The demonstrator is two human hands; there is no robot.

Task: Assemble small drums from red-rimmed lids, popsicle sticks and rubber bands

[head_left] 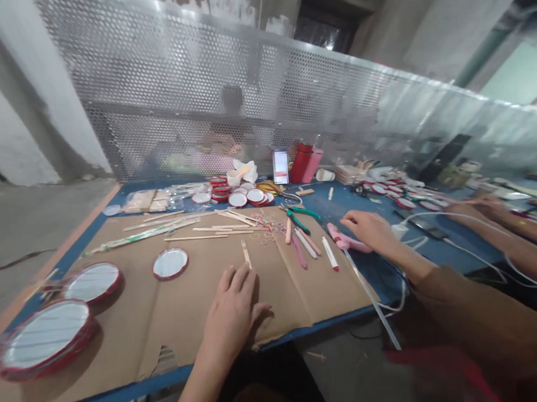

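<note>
My left hand (234, 309) lies on the brown cardboard (175, 320), its fingers a little apart and touching the lower end of a short wooden stick (245, 253). On the right, my right hand (367, 227) has its fingers curled at the pink glue gun (343, 238), which lies at the cardboard's right edge with a clear glue stick (374, 301) reaching down past the table edge. Whether those fingers grip the gun cannot be made out. Between the hands lie a white marker (330, 254), several other pens and green-handled pliers (298, 217).
Round red-rimmed discs (170, 264) lie at the left, with more piled at the back. Wooden sticks (196, 237) and small coloured bands are scattered mid-board. A red bottle (301, 163) stands behind; another person's arms (508, 232) are at the right, near a white cable.
</note>
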